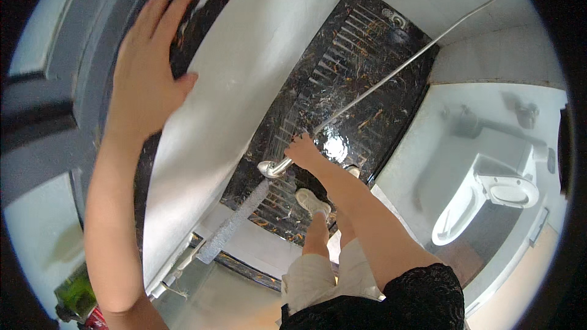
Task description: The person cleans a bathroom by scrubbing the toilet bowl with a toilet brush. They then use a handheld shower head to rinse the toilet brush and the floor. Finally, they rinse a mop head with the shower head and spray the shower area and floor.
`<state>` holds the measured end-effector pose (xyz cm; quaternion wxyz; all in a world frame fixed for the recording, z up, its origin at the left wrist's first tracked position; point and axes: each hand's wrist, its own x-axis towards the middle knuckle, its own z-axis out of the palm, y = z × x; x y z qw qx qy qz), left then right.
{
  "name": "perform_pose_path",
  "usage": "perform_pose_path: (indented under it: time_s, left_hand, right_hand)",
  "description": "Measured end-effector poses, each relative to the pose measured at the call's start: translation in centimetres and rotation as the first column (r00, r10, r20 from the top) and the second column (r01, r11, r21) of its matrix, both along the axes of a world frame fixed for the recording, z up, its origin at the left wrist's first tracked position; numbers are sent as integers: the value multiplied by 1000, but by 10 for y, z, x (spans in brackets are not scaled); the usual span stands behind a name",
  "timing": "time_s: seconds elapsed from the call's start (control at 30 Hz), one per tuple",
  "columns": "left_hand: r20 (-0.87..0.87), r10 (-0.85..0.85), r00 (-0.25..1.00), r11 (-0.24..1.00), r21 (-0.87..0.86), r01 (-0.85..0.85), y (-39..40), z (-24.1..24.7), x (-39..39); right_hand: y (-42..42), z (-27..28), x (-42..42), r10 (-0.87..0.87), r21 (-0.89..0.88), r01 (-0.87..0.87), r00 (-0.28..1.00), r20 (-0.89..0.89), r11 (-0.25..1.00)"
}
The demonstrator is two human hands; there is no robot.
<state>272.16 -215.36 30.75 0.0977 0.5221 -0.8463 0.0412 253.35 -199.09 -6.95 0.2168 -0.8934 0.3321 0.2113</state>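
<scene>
My right hand (pixel 304 151) grips the metal handle of a hand shower (pixel 276 167), its head towards the lower left. From the handle, a metal shower hose (pixel 390 75) runs to the upper right. Under it lies a wet black marble-patterned floor (pixel 316 96) with pale ribbed strips. My left hand (pixel 149 55) is raised at the upper left, fingers apart and holding nothing, over a dark marble ledge (pixel 206 4). Whether it touches the ledge, I cannot tell. Below the shower head a grey, rough-textured strip (pixel 234 222) stretches to the lower left; spray or a cleaning pad, I cannot tell.
A white wall (pixel 220 101) stands between the ledge and the floor. Floor drain fittings (pixel 395 18) sit in the far corner. My shoes (pixel 312 200) stand on the wet floor. At the right is a white toilet (pixel 486 192). A pale pole (pixel 163 286) lies lower left, near a green package (pixel 75 291).
</scene>
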Motion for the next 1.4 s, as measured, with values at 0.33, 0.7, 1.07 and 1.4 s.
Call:
perform_pose_path:
  time_s: [0.33,0.7,1.07,1.4]
  left_hand:
    - [110,166,980,966,183,-184,-5,20,-17]
    - [72,109,991,951,282,-125,-15,21,-12]
    - [117,120,986,934,323,-152,-11,20,-7]
    - [46,150,988,936,316,-157,-12,21,-6]
  right_hand:
    - [-99,32,-27,80,78,-75,995,-67,994]
    - [-168,14,-47,-25,-23,23,994,-109,999]
    - [-219,25,-83,-155,-39,152,978,-138,988]
    - [-247,20,-130,-80,-121,55,974,-210,991]
